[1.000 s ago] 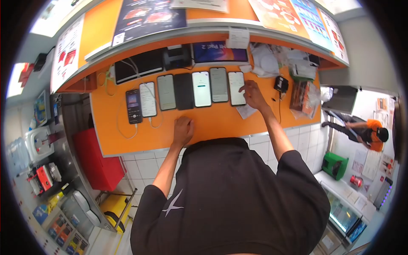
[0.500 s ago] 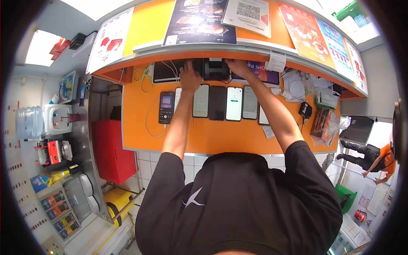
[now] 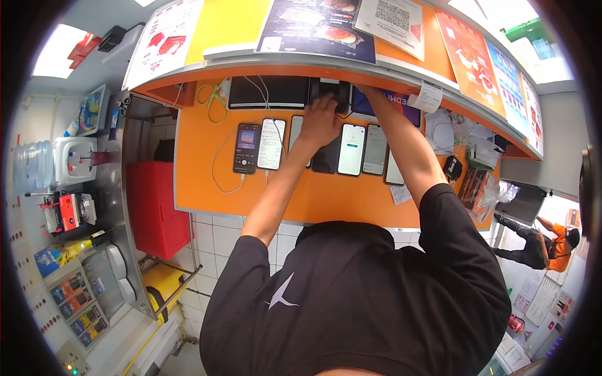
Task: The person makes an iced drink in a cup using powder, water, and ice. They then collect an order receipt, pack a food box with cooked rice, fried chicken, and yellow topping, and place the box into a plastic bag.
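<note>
My left hand [image 3: 322, 120] reaches to the front of a black box-shaped device [image 3: 330, 89] under the shelf, fingers stretched out and touching or just over it. Below that hand lies a dark-screened phone [image 3: 325, 158]. My right hand goes under the shelf edge beside the device, above a purple REDMI box [image 3: 404, 108]; its fingers are hidden. Phones lie in a row on the orange table: one with a lit white screen [image 3: 351, 149], a grey-screened one [image 3: 374, 149], one showing text [image 3: 271, 144] and a black one with a music screen [image 3: 245, 148].
A black tablet-like panel [image 3: 268, 93] stands behind the phones, with white cables [image 3: 243, 182] running across. A paper slip [image 3: 429, 97] hangs from the shelf. A red bin [image 3: 158, 207] stands at the left. At the right is a person in orange [image 3: 558, 247].
My left hand has moved right, from the black panel to the box-shaped device. My right hand has gone further under the shelf. The person at the right has changed posture.
</note>
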Tool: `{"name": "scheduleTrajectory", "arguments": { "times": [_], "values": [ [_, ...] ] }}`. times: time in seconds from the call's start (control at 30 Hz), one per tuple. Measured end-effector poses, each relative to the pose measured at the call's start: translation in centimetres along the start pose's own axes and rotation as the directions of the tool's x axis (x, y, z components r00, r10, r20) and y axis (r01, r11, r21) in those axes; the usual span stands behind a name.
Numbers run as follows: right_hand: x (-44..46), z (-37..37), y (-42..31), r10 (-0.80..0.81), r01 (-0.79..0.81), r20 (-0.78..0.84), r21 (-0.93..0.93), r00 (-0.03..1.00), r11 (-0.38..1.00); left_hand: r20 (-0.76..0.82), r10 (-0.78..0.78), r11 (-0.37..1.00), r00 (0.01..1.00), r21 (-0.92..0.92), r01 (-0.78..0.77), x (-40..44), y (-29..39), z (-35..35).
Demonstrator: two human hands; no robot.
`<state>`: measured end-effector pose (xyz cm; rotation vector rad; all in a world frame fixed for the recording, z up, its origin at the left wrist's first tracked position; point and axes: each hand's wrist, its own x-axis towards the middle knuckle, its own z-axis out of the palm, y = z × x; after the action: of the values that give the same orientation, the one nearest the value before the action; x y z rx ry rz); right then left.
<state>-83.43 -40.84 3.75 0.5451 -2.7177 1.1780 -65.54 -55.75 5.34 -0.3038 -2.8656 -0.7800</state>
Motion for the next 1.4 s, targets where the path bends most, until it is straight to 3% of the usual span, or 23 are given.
{"name": "scheduleTrajectory", "arguments": {
  "times": [0.03, 0.2, 0.4, 0.43, 0.5, 0.53, 0.63, 0.67, 0.77, 0.8, 0.83, 0.9, 1.0, 1.1, 1.17, 1.23, 1.27, 1.3, 1.33, 1.37, 1.4],
  "values": [
    [0.0, -0.1, -0.4, 0.001, -0.001, -0.004, 0.010, 1.000, 1.000, -0.082, 0.061, 0.998, 0.995, 0.026, -0.059, 0.2, -0.1, 1.7],
    [-1.3, -1.2, -4.9, 0.011, -0.022, 0.058, 0.189, 0.998, 0.982, 0.002, -0.053, 0.995, 0.999, 0.089, 0.053, 0.0, 0.3, 5.1],
    [-7.7, -2.3, -9.7, -0.026, -0.140, 0.426, 0.353, 0.904, 0.925, 0.090, -0.078, 0.996, 0.993, 0.054, 0.073, -0.3, -0.4, 5.2],
    [-9.2, -2.7, -9.9, -0.041, -0.158, 0.488, 0.359, 0.872, 0.920, 0.108, -0.063, 0.996, 0.992, -0.050, 0.068, -0.3, -1.2, 6.3],
    [-11.5, -4.0, -11.0, -0.115, -0.006, 0.472, 0.246, 0.874, 0.969, 0.143, -0.030, 0.964, 0.989, -0.257, 0.067, -0.8, -2.3, 7.8],
    [-12.6, -4.8, -11.5, -0.151, 0.069, 0.467, 0.187, 0.872, 0.980, 0.278, -0.102, 0.952, 0.955, -0.252, 0.175, -0.9, -2.5, 7.4],
    [-15.1, -7.7, -11.9, -0.394, 0.376, 0.412, 0.129, 0.821, 0.918, 0.223, -0.028, 0.989, 0.974, 0.147, -0.005, -1.6, -0.5, 4.3],
    [-15.7, -8.5, -11.9, -0.417, 0.411, 0.419, 0.110, 0.807, 0.905, 0.208, 0.008, 0.959, 0.978, 0.276, -0.066, -1.5, 0.1, 3.6],
    [-17.4, -10.6, -11.6, -0.446, 0.441, 0.455, 0.124, 0.771, 0.889, 0.142, -0.070, 0.978, 0.987, 0.206, 0.039, -0.5, -1.0, 5.7],
    [-17.7, -11.0, -11.6, -0.470, 0.513, 0.503, 0.060, 0.725, 0.856, 0.207, -0.083, 0.977, 0.975, 0.210, 0.039, -0.3, -0.9, 5.3],
    [-17.9, -11.9, -12.4, -0.474, 0.533, 0.502, 0.031, 0.724, 0.846, 0.149, -0.106, 0.985, 0.983, 0.151, 0.083, -0.5, 0.0, 4.0],
    [-18.6, -12.6, -9.7, -0.390, 0.532, 0.573, -0.096, 0.721, 0.841, 0.228, -0.106, 0.981, 0.968, 0.181, 0.064, -0.4, -1.1, 4.7],
    [-18.8, -14.1, -9.7, -0.420, 0.521, 0.478, -0.097, 0.772, 0.848, 0.197, -0.114, 0.984, 0.974, 0.155, 0.084, -0.5, -1.0, 4.6],
    [-19.9, -13.7, -2.7, 0.022, 0.464, 0.686, -0.515, 0.728, 0.720, 0.198, -0.104, 0.980, 0.975, 0.190, 0.066, -0.9, -1.0, 4.4],
    [-20.9, -18.2, -2.6, 0.186, 0.250, 0.625, -0.542, 0.758, 0.803, 0.171, -0.070, 0.986, 0.983, 0.158, 0.043, -0.8, -0.9, 3.4],
    [-22.4, -23.3, -5.7, 0.256, -0.033, 0.528, -0.395, 0.809, 0.918, 0.135, -0.078, 0.984, 0.988, 0.167, 0.055, -0.6, -0.8, 3.9],
    [-24.5, -24.6, -7.0, 0.206, -0.199, 0.513, -0.070, 0.833, 0.978, 0.216, -0.087, 0.996, 0.973, 0.012, 0.086, -1.5, 0.1, 3.7],
    [-26.0, -25.6, -8.1, 0.164, -0.316, 0.464, 0.270, 0.870, 0.910, 0.282, -0.072, 0.984, 0.957, -0.136, 0.114, -1.2, 1.9, 2.4],
    [-27.7, -26.4, -9.3, 0.220, -0.382, 0.382, 0.427, 0.898, 0.820, 0.349, -0.040, 0.949, 0.936, -0.280, 0.145, -1.1, 4.2, 0.8],
    [-30.0, -26.8, -10.3, 0.298, -0.427, 0.308, 0.575, 0.903, 0.698, 0.305, 0.092, 0.816, 0.948, -0.569, 0.104, -2.5, 8.4, -1.3],
    [-32.1, -26.1, -11.2, 0.356, -0.366, 0.156, 0.656, 0.921, 0.660, 0.502, 0.102, 0.595, 0.859, -0.723, 0.352, -4.3, 13.3, -4.9]
  ]
}}
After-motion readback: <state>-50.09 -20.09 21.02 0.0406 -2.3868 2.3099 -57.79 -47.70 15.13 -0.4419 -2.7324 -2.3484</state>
